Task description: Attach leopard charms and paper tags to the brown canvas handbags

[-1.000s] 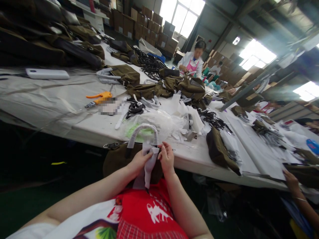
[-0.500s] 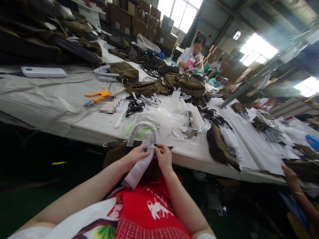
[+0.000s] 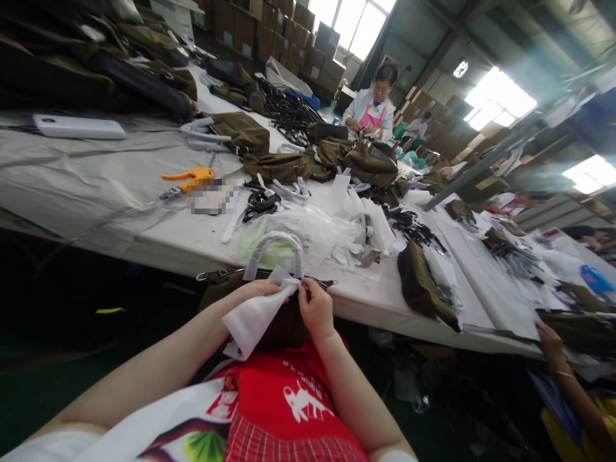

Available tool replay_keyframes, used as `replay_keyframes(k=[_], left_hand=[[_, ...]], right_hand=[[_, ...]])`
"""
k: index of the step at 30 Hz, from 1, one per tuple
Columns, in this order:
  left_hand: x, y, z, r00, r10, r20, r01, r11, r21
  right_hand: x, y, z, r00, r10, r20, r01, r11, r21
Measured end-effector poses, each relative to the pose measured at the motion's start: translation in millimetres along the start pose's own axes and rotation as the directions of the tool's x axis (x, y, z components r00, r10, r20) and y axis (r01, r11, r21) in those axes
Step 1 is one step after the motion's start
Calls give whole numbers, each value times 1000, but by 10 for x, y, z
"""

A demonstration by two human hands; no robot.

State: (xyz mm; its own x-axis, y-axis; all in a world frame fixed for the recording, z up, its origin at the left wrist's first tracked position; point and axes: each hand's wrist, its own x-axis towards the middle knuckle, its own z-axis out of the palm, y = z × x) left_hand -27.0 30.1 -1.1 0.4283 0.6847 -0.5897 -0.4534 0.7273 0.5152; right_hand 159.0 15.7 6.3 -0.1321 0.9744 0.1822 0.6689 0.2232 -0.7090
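Observation:
A dark olive handbag [image 3: 214, 295] rests against the table's front edge, close to my body. One of its handles [image 3: 275, 237] arches up, wrapped in pale grey-white material. My left hand [image 3: 264, 289] is closed on a strip of white wrapping sheet [image 3: 253, 321], which hangs down over the bag toward my lap. Beside the handle's right base, my right hand [image 3: 315, 307] pinches the upper end of the same sheet. A metal clasp [image 3: 201, 276] shows at the bag's left end. The sheet and my fingers hide the bag's middle.
Just beyond the bag lies a clear plastic bag [image 3: 312, 234]. An orange-handled air gun [image 3: 190, 179] and a white power bank [image 3: 79, 127] lie to the left. Another olive bag [image 3: 426, 285] sits right. A co-worker [image 3: 370, 115] stands across the table; another person's hand [image 3: 551, 340] is far right.
The white sheet has swung left and spread wider below my left hand, its top end now gathered tighter near the handle base. Across the table, the co-worker's hands have lowered.

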Motion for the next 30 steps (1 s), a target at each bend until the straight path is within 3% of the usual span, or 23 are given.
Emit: replay_keyframes(k=[3, 6, 8, 10, 12, 15, 17, 19, 21, 23, 25, 26, 30], left_hand=[[-24, 11, 9, 997, -44, 70, 37, 994, 101], [-11, -23, -4, 996, 1, 85, -11, 993, 116], [11, -50, -26, 996, 10, 84, -19, 993, 115], [31, -63, -53, 996, 7, 90, -18, 992, 122], [41, -57, -81, 994, -1, 106, -13, 991, 130], [31, -29, -109, 991, 20, 131, -45, 981, 189], [11, -25, -97, 989, 38, 145, -71, 970, 232], [-15, -44, -48, 984, 91, 152, -133, 944, 301], [-40, -78, 30, 966, 216, 141, -258, 830, 495], [-54, -107, 112, 931, 338, 139, -316, 555, 769], [-55, -115, 173, 918, 377, 125, -251, 306, 918], [-53, -111, 194, 923, 370, 111, -209, 238, 948], [-55, -70, 266, 945, 322, 58, -104, 125, 987]], right_hand=[[48, 5, -11, 998, -52, 40, 60, 966, -251], [140, 10, -6, 996, 7, 87, 24, 935, -353], [206, 14, -12, 993, 77, 86, -47, 948, -316], [256, 26, -29, 979, 183, 88, -167, 972, -163], [274, 42, -52, 935, 330, 132, -338, 940, 45], [238, 59, -84, 814, 512, 276, -572, 790, 221], [194, 63, -85, 741, 531, 411, -649, 724, 235], [162, 64, -51, 701, 490, 518, -659, 723, 208], [157, 69, 18, 751, 456, 478, -580, 802, 145], [172, 78, 106, 834, 426, 349, -475, 877, 65], [186, 86, 190, 883, 407, 232, -419, 908, 3], [187, 88, 223, 893, 406, 196, -410, 912, -22], [160, 81, 288, 915, 393, 92, -378, 914, -145]])
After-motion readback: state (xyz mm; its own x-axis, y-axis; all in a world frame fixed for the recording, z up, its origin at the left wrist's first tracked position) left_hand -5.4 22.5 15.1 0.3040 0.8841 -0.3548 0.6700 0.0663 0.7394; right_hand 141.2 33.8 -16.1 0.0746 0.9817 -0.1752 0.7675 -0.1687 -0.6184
